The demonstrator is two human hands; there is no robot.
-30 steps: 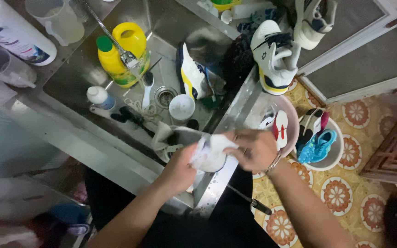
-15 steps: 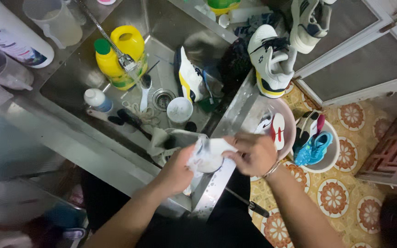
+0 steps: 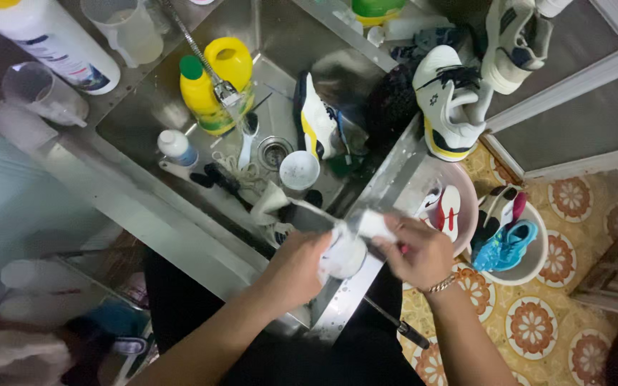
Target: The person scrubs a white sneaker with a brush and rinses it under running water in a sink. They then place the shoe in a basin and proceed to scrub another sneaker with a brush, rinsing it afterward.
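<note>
Seen from the head camera, a steel sink (image 3: 144,107) holds yellow bottles (image 3: 216,82) and a sneaker (image 3: 320,125). At its front edge, the left hand (image 3: 298,268) grips a white, blurred item (image 3: 343,254), perhaps a shoe, while the right hand (image 3: 416,250) clenches a white brush or cloth (image 3: 375,225) against it.

Held between left hand (image 3: 296,261) and right hand (image 3: 415,251): white shoe (image 3: 343,251). Lower right of the frame: tiled floor (image 3: 538,325), yellow with orange-and-white rosettes. Centre: grey steel sink (image 3: 180,221) with 2 yellow bottles (image 3: 212,89), 1 green-capped, and white-and-yellow sneaker (image 3: 317,121). Right: white basin (image 3: 531,268), bright blue shoe (image 3: 506,246) inside.
</note>
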